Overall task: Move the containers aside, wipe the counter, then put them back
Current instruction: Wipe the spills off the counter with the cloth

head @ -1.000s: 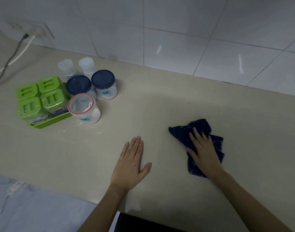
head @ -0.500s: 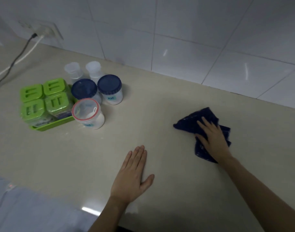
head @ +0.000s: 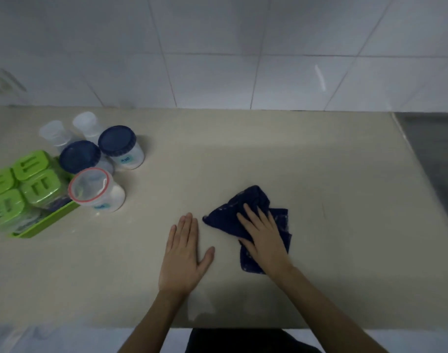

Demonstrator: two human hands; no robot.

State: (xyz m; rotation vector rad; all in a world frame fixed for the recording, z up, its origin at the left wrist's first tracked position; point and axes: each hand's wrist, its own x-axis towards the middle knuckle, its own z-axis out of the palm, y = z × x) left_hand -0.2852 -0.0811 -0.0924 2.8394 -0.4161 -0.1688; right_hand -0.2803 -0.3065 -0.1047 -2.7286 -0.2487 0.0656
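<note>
The containers stand grouped at the left of the beige counter point(head: 306, 159): a green tray point(head: 52, 219) of several green-lidded boxes point(head: 41, 186), two blue-lidded jars point(head: 118, 141) point(head: 79, 156), a clear jar with a red-rimmed lid point(head: 90, 186), and two small clear bottles point(head: 53, 132) behind. My right hand point(head: 264, 234) presses flat on a crumpled dark blue cloth point(head: 228, 215) at the counter's middle. Just left of the cloth, my left hand point(head: 184, 253) lies flat on the counter, palm down with nothing in it.
A white tiled wall point(head: 217, 47) backs the counter. A steel sink edge point(head: 434, 154) borders the counter on the right. The counter's front edge runs along the bottom, with a wall socket point(head: 1, 80) at the far left.
My right hand has slid the cloth back toward me and to the left, close to my left hand. The left hand stays planted. The camera has swung rightward.
</note>
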